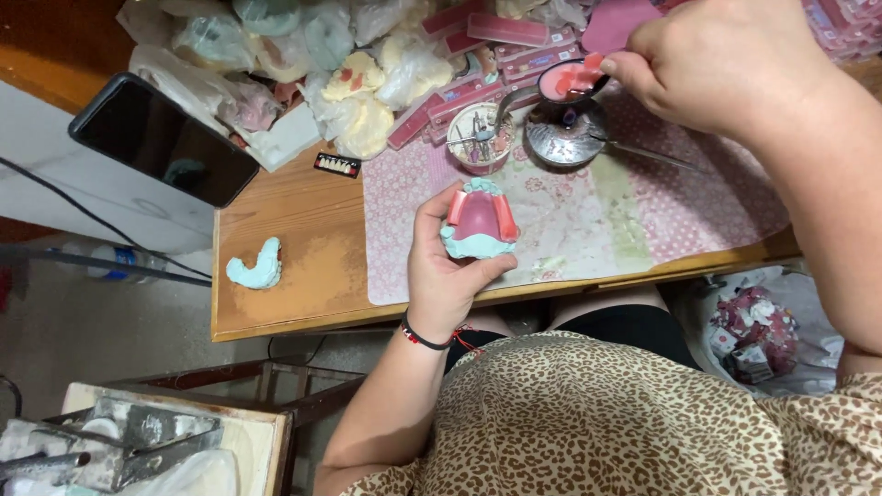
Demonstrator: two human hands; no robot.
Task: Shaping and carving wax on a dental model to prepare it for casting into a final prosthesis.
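1. A teal dental cast (pixel 479 220) with a pink wax plate and pink rims on top is sitting in the left hand (pixel 447 271), raised just above the front part of the worktop (pixel 294 276).
2. The left hand's grip is wrapping around the cast, thumb under its front edge and fingers behind it.
3. The right hand (pixel 707 64) is reaching to the far side, its grip pinching narrowly on a small metal spoon (pixel 568 81) filled with pink wax pieces.
4. The spoon is hovering just over a round metal burner (pixel 564 133).
5. Just beside the burner, a small cup (pixel 479 136) is standing with thin metal tools in it.
6. All of this is lying on or above a pink and green patterned mat (pixel 597 211).
7. Well apart to the left, a second teal cast piece (pixel 256 266) is resting on bare wood.
8. A dark phone (pixel 161 138) is lying at the far left corner, near a heap of bagged casts (pixel 303 64).
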